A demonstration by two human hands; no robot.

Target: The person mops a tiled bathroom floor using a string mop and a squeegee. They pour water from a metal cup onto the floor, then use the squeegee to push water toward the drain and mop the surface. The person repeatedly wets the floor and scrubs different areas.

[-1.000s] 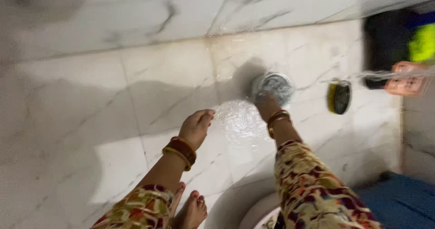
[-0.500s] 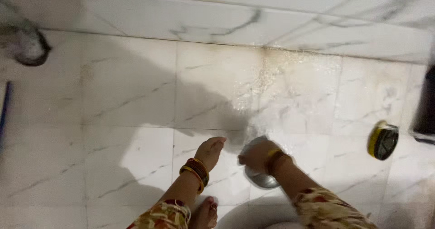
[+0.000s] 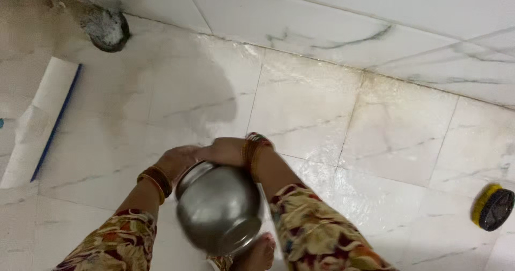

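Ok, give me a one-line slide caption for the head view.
Both hands, left hand and right hand, hold a steel pot over a wet marble floor.

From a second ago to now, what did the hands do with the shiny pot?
The steel pot came up off the wet floor toward the body. The left hand, empty before, now grips its rim with the right hand. The yellow-and-black scrubber still lies on the floor.

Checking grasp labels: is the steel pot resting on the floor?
No: the steel pot is lifted off the marble floor, held between the left hand and right hand.
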